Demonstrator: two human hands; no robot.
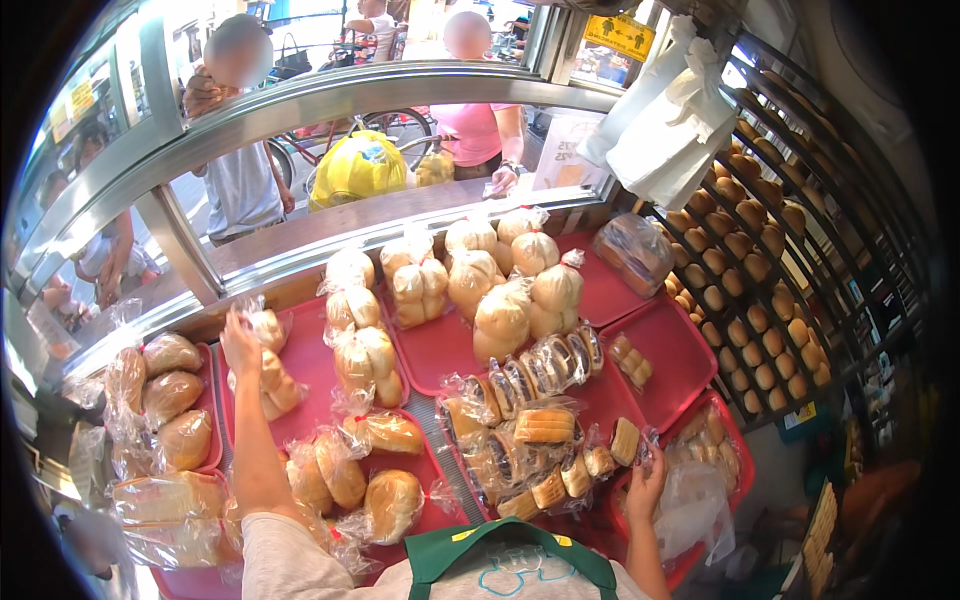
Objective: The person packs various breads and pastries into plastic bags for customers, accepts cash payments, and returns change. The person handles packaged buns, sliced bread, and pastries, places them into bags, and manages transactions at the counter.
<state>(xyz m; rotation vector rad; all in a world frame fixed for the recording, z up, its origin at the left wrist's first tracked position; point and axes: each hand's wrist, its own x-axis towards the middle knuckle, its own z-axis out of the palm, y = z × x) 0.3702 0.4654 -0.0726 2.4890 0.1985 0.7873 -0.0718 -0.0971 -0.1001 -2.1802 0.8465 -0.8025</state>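
My left hand (240, 341) reaches over a red tray (304, 319), against bagged white rolls (270, 330). Whether its fingers grip the bag is hidden. A second bag of rolls (278, 386) lies nearer me, beside my wrist. Low on the right, my right hand (646, 480) pinches the clear wrap of a small pastry with a dark filling (625, 441). That pastry is at the end of a row of small wrapped breads (576, 476). Just right of this hand, a red basin (742, 450) holds bagged bread and thin white plastic bags (694, 502).
Tall bagged buns (502, 319) stand along the metal-framed window (390, 86). Bagged loaves (394, 502) lie close before me. White plastic bags (667, 127) hang at upper right, beside a rack of rolls (739, 281). A person in pink (472, 131) rests a hand on the outer ledge.
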